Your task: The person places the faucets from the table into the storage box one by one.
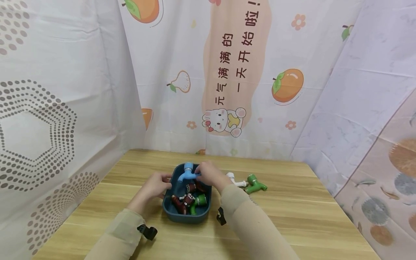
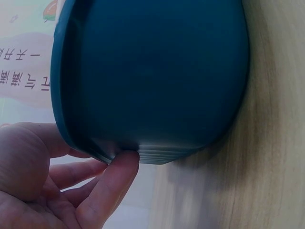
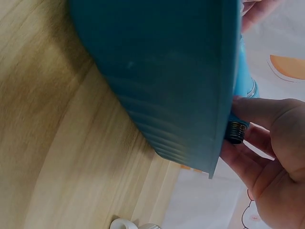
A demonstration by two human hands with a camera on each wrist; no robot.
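Observation:
In the head view my left hand (image 1: pixel 157 185) holds the left rim of a dark blue plastic basin (image 1: pixel 186 218), one finger (image 2: pixel 116 179) pressed to its outer wall in the left wrist view. Over the basin's far right corner, my right hand (image 1: pixel 209 173) pinches a light blue tap (image 1: pixel 187 175) near its threaded end (image 3: pixel 236 132). The tap's spout points left. Inside the basin lie several dark red taps (image 1: pixel 180 206) and a green tap (image 1: pixel 200 200), partly overlapping.
On the table right of the basin, a white tap (image 1: pixel 238 181) lies beside another green tap (image 1: pixel 255 184). The wooden table (image 1: pixel 292 209) ends at a printed curtain (image 1: pixel 175 122) behind it. Black wrist straps (image 1: pixel 149 232) show at the sleeves.

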